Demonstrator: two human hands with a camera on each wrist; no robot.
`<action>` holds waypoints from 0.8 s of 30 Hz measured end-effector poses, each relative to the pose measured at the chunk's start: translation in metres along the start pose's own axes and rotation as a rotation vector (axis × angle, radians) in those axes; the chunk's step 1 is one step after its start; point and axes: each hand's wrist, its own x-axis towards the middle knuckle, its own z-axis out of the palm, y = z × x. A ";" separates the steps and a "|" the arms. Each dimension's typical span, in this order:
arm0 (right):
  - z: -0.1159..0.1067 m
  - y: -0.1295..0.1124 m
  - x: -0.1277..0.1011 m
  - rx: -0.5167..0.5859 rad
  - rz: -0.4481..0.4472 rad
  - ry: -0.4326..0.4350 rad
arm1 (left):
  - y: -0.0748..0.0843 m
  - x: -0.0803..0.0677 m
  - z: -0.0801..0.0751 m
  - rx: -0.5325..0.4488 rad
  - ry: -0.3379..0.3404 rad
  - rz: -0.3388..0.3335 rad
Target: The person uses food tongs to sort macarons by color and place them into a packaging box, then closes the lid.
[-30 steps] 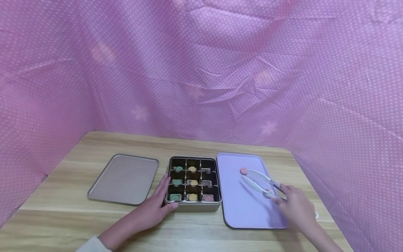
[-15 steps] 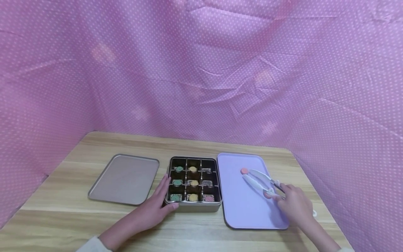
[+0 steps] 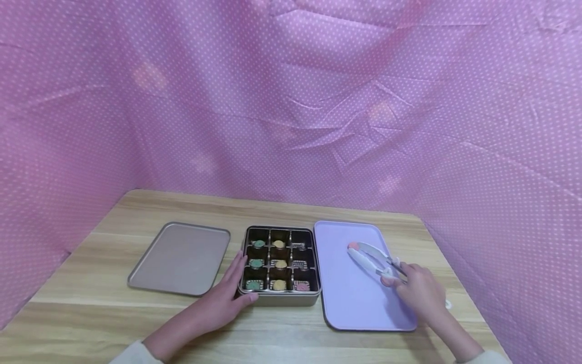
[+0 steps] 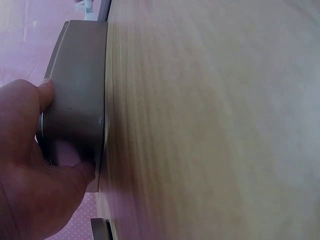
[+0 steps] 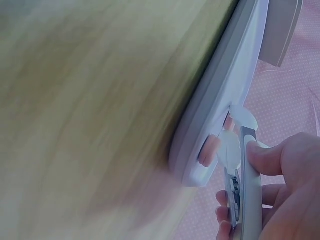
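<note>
My left hand [image 3: 220,303] rests against the near left corner of a metal tin [image 3: 284,299], fingers along its left side and thumb at its front. Inside, a dark divider forms three columns: green pieces [image 3: 256,264] at left, yellow pieces [image 3: 280,264] in the middle, and one pink piece [image 3: 302,286] at the front right. My right hand [image 3: 423,293] grips white-tipped tongs [image 5: 251,195] over a lilac tray [image 3: 354,308]. The tongs' tips sit at either side of a round pink piece [image 3: 353,246] on the tray. A second pink piece [image 5: 209,151] lies nearer the hand, partly covered in the head view.
A flat tin lid [image 3: 182,259] lies left of the tin on the wooden table [image 3: 273,344]. The tray stands close beside the tin's right side. Pink dotted cloth [image 3: 291,101] hangs behind the table and at both sides.
My right hand has moved slightly left, and the tongs' tips have come closer together around the far pink piece. My left hand and the tin have stayed put.
</note>
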 end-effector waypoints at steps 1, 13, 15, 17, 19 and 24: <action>0.001 0.000 0.000 0.002 0.003 -0.004 | 0.000 0.000 0.000 0.002 0.000 0.000; 0.009 0.001 0.000 0.006 -0.002 0.045 | 0.003 -0.001 -0.001 -0.002 0.001 0.001; 0.009 0.000 0.000 0.008 -0.001 0.052 | 0.003 -0.001 -0.001 -0.004 0.001 -0.001; 0.009 0.000 0.000 0.009 0.000 0.058 | 0.003 -0.001 -0.002 -0.006 0.002 -0.003; 0.008 -0.002 -0.001 0.011 -0.002 0.065 | 0.003 -0.001 -0.001 -0.004 0.000 -0.008; 0.005 -0.008 -0.005 0.026 -0.012 0.085 | 0.002 -0.001 0.000 -0.008 0.001 -0.006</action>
